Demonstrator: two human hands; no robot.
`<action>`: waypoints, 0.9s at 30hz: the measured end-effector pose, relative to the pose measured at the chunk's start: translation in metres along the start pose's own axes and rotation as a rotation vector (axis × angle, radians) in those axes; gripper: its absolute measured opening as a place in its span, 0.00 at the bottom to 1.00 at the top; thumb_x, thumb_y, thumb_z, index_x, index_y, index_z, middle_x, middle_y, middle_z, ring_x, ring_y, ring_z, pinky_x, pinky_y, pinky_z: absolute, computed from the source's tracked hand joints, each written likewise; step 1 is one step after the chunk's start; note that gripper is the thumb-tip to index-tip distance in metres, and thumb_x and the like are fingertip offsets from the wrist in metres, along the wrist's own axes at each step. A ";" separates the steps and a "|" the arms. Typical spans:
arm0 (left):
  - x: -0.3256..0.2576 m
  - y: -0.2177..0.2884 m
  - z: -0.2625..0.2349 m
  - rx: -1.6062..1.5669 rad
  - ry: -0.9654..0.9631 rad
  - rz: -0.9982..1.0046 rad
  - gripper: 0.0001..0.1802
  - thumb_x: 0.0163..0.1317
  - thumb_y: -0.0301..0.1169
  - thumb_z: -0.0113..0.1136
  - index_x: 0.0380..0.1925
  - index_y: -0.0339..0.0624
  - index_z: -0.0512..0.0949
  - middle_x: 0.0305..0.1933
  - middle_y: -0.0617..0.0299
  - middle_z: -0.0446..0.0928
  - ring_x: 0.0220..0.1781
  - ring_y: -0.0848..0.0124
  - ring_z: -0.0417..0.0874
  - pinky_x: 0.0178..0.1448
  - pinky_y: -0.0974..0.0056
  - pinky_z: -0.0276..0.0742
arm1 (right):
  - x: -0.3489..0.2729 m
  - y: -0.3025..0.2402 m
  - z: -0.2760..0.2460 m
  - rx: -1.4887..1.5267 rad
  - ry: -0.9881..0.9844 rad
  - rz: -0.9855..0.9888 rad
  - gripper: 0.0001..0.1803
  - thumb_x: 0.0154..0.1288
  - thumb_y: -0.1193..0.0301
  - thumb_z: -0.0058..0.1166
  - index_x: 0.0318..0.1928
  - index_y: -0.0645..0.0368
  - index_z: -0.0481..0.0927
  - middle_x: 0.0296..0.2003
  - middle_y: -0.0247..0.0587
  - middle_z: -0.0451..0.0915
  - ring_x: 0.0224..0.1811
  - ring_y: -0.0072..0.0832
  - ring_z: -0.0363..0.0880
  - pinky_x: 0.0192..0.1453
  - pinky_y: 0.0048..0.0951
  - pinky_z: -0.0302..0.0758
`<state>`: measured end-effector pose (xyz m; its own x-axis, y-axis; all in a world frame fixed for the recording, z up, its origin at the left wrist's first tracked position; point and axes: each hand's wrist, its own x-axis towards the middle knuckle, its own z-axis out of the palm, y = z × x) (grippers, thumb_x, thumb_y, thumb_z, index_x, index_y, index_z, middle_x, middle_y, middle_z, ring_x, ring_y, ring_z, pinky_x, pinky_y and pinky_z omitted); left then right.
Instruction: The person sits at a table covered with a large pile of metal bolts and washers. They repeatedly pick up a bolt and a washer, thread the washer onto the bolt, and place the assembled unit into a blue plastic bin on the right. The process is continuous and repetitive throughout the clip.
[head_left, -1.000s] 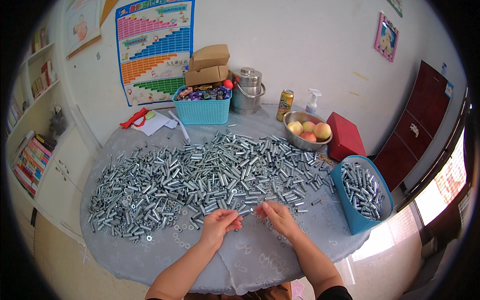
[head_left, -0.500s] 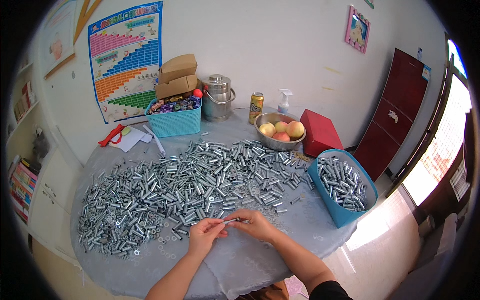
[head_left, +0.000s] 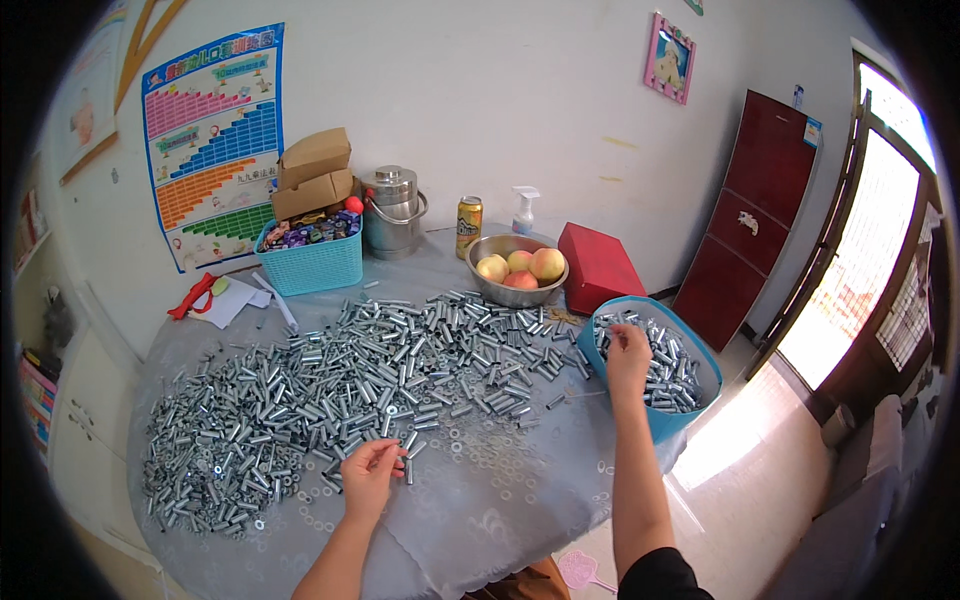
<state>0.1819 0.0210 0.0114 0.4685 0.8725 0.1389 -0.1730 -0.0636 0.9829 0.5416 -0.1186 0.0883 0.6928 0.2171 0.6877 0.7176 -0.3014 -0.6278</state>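
Observation:
Over the left side of the blue bin (head_left: 650,425), my right hand (head_left: 628,368) is closed, fingertips bent down towards the short metal tubes (head_left: 672,385) inside. What those fingers hold, if anything, is too small to make out. My left hand (head_left: 368,478) is at the front edge of a wide heap of silvery metal tubes (head_left: 400,350), thumb and fingers drawn together. Any small piece in that pinch cannot be made out. Beside its fingertips stands or lies a single metal tube (head_left: 409,470). Flat washers (head_left: 460,455) are scattered on the grey tablecloth (head_left: 480,530).
Behind the heap stand a turquoise basket (head_left: 315,268) of wrapped items, a steel pot (head_left: 392,215), a yellow can (head_left: 468,225), a spray bottle (head_left: 523,210), a steel bowl (head_left: 515,297) of fruit and a red box (head_left: 600,268). Papers (head_left: 235,303) lie at the back left.
My hands were together at the table's front, around a small metal piece. The right has moved right and away to the blue bin; the left has shifted slightly left. The view has turned right.

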 end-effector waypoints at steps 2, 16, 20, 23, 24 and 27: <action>0.001 0.002 0.005 -0.001 -0.013 -0.007 0.06 0.60 0.22 0.53 0.36 0.34 0.77 0.32 0.57 0.79 0.27 0.77 0.78 0.30 0.74 0.75 | 0.015 0.024 -0.015 -0.109 0.077 -0.107 0.07 0.51 0.80 0.51 0.33 0.63 0.78 0.35 0.49 0.77 0.38 0.42 0.76 0.44 0.33 0.72; -0.001 0.010 0.001 0.246 0.060 0.044 0.06 0.58 0.26 0.56 0.34 0.38 0.79 0.27 0.64 0.80 0.23 0.84 0.73 0.22 0.77 0.67 | -0.063 -0.026 0.031 -0.125 -0.866 -0.016 0.12 0.45 0.74 0.54 0.35 0.54 0.83 0.32 0.44 0.79 0.37 0.39 0.77 0.41 0.32 0.74; 0.000 0.008 0.000 0.235 0.064 0.054 0.06 0.58 0.26 0.56 0.34 0.38 0.79 0.27 0.64 0.80 0.22 0.85 0.73 0.21 0.78 0.65 | -0.075 -0.020 0.036 -0.102 -0.877 -0.137 0.14 0.43 0.72 0.55 0.36 0.52 0.83 0.34 0.42 0.78 0.39 0.38 0.76 0.44 0.33 0.73; 0.000 0.002 0.000 0.283 0.078 0.052 0.06 0.58 0.25 0.56 0.34 0.37 0.79 0.28 0.64 0.80 0.23 0.85 0.72 0.22 0.78 0.65 | -0.078 -0.022 0.040 -0.064 -0.825 -0.175 0.14 0.42 0.72 0.56 0.35 0.51 0.82 0.34 0.42 0.77 0.40 0.39 0.75 0.44 0.34 0.72; 0.001 0.000 0.002 0.281 0.070 0.066 0.06 0.58 0.25 0.56 0.34 0.37 0.79 0.28 0.64 0.80 0.23 0.85 0.72 0.23 0.78 0.65 | -0.078 -0.021 0.041 -0.074 -0.817 -0.208 0.14 0.42 0.71 0.56 0.34 0.52 0.82 0.33 0.42 0.77 0.39 0.39 0.75 0.44 0.35 0.72; 0.002 -0.004 0.005 0.279 0.053 0.079 0.06 0.58 0.24 0.56 0.34 0.36 0.79 0.28 0.64 0.80 0.23 0.84 0.72 0.24 0.78 0.66 | -0.078 -0.017 0.047 -0.098 -0.786 -0.289 0.13 0.40 0.71 0.57 0.32 0.53 0.82 0.30 0.42 0.77 0.37 0.40 0.74 0.42 0.37 0.72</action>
<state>0.1881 0.0209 0.0089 0.4162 0.8829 0.2174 0.0412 -0.2571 0.9655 0.4788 -0.0873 0.0280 0.3568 0.8701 0.3399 0.8900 -0.2061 -0.4066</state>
